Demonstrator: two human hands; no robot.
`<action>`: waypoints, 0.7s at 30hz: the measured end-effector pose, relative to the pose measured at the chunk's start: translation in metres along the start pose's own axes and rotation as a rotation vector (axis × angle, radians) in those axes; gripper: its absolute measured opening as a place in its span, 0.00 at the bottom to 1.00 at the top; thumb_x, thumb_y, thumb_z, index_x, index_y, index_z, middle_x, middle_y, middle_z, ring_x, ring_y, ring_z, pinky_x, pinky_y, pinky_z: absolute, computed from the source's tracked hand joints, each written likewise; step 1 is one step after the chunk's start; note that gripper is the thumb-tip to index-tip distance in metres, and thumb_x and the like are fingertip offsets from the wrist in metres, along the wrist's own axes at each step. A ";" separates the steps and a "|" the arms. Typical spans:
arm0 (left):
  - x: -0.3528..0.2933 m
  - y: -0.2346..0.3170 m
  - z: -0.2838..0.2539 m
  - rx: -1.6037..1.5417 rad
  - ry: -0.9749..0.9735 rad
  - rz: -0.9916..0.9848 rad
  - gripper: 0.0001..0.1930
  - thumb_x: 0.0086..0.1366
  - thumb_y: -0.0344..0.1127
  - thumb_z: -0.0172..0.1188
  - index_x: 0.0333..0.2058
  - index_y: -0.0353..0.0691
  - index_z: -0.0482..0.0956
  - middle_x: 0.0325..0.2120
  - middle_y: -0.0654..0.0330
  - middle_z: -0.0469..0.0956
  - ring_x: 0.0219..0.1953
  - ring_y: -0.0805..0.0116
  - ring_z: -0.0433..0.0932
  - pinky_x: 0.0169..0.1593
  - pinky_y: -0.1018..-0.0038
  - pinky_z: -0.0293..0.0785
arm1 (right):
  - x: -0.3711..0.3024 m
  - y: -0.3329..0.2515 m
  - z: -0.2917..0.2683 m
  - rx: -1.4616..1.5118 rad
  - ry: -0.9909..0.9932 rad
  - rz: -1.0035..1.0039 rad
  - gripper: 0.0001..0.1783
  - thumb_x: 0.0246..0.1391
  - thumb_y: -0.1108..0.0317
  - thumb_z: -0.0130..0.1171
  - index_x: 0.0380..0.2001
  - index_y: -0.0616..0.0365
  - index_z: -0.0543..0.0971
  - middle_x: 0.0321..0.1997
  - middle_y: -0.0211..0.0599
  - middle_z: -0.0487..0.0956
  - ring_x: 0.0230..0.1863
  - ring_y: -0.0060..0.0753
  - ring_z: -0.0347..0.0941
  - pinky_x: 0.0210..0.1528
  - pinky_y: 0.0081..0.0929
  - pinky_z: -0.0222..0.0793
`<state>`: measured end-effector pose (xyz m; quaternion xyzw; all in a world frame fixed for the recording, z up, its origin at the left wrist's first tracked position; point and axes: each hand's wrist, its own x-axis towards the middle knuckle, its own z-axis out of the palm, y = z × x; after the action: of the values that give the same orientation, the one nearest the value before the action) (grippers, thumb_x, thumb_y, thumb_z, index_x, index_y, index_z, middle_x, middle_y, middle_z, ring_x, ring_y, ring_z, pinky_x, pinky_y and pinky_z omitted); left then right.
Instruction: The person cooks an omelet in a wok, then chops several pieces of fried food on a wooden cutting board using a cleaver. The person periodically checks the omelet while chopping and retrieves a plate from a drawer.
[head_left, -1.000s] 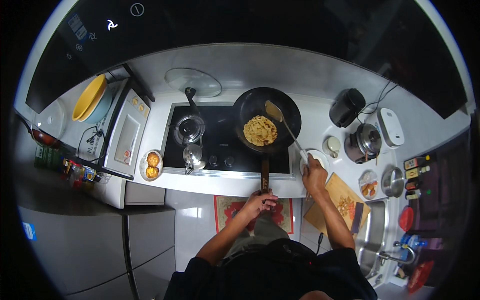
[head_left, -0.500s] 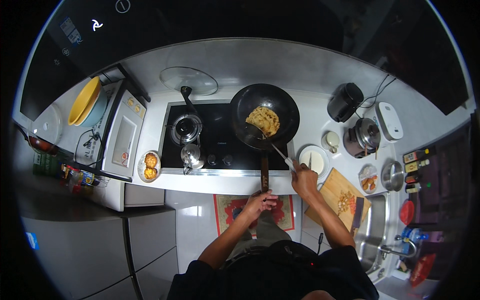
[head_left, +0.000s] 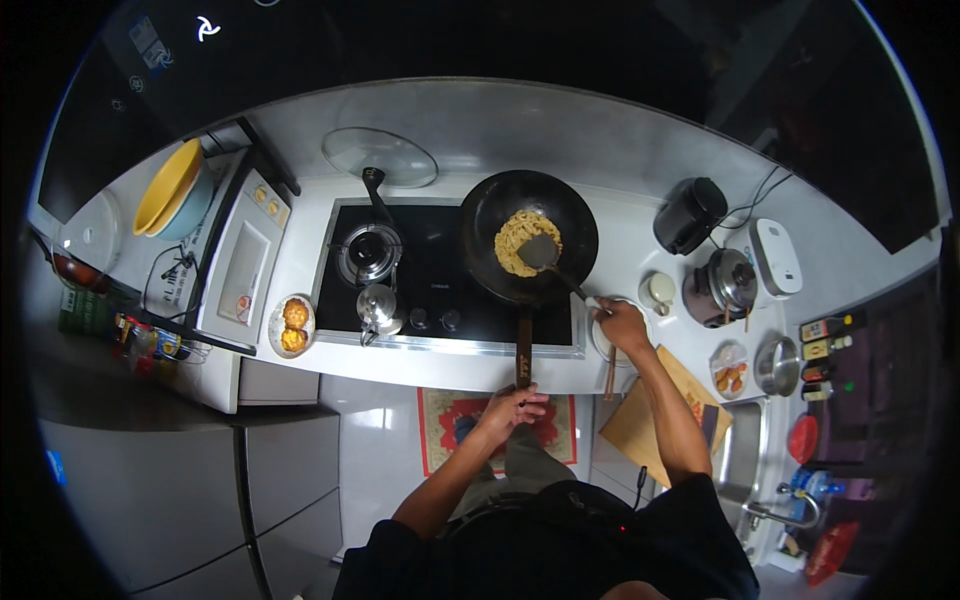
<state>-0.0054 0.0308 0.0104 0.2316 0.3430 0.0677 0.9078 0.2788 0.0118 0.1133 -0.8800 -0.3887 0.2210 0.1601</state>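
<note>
A black wok [head_left: 490, 205] sits on the right burner, with a heap of yellow-brown food pieces [head_left: 512, 243] at its bottom. My left hand [head_left: 510, 410] is closed around the near end of the wok's wooden handle [head_left: 524, 345]. A spatula [head_left: 540, 252] is held by its handle in my right hand [head_left: 622, 325]. Its broad blade rests flat over the right side of the food. Beneath and beside the right hand is a white bowl [head_left: 600, 338], largely covered by that hand, with chopsticks [head_left: 611, 372] jutting toward me.
A glass lid [head_left: 380, 157] leans at the back wall. On the left are a small kettle [head_left: 377, 308], a plate of browned food [head_left: 283, 340] and a microwave [head_left: 240, 270]. To the right are a cutting board [head_left: 640, 430], a cooker pot [head_left: 705, 300], a mug [head_left: 658, 292] and a sink [head_left: 742, 450].
The spatula blade has shifted from the food's near edge to lie over its right side. The food looks looser and more broken up. My right hand has moved slightly right; the left still grips the handle.
</note>
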 end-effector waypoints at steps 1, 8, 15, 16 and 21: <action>0.000 0.000 0.000 -0.003 -0.001 -0.002 0.23 0.66 0.44 0.63 0.53 0.35 0.72 0.45 0.50 0.81 0.39 0.64 0.82 0.38 0.73 0.77 | 0.004 0.003 0.000 -0.013 -0.009 0.016 0.22 0.55 0.55 0.59 0.53 0.44 0.81 0.44 0.50 0.82 0.49 0.51 0.78 0.54 0.39 0.72; -0.003 0.003 -0.001 -0.003 0.011 -0.007 0.24 0.66 0.43 0.63 0.54 0.34 0.71 0.46 0.48 0.81 0.38 0.64 0.82 0.37 0.73 0.77 | 0.013 -0.011 -0.016 -0.092 -0.062 0.049 0.22 0.55 0.53 0.56 0.52 0.42 0.82 0.45 0.47 0.83 0.50 0.51 0.78 0.54 0.40 0.73; 0.000 0.003 -0.003 0.027 -0.017 -0.025 0.22 0.69 0.43 0.58 0.56 0.37 0.71 0.49 0.48 0.79 0.39 0.64 0.82 0.39 0.74 0.77 | 0.011 -0.022 -0.020 -0.215 -0.098 0.057 0.22 0.56 0.54 0.55 0.54 0.40 0.81 0.47 0.45 0.83 0.50 0.51 0.78 0.54 0.42 0.73; 0.000 0.001 -0.004 0.016 -0.026 -0.016 0.23 0.68 0.44 0.60 0.55 0.35 0.71 0.48 0.49 0.80 0.39 0.64 0.82 0.39 0.73 0.77 | 0.009 -0.022 -0.022 -0.205 -0.084 0.042 0.22 0.56 0.54 0.55 0.54 0.40 0.81 0.47 0.45 0.83 0.50 0.51 0.78 0.54 0.42 0.73; -0.005 0.004 -0.005 0.031 -0.029 -0.019 0.26 0.66 0.47 0.63 0.54 0.34 0.71 0.47 0.49 0.81 0.39 0.65 0.82 0.38 0.73 0.76 | 0.008 -0.032 -0.029 -0.165 -0.033 -0.041 0.22 0.58 0.53 0.55 0.54 0.40 0.81 0.46 0.48 0.83 0.49 0.53 0.78 0.53 0.42 0.73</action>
<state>-0.0125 0.0353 0.0118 0.2434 0.3328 0.0503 0.9096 0.2790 0.0347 0.1505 -0.8783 -0.4263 0.1991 0.0849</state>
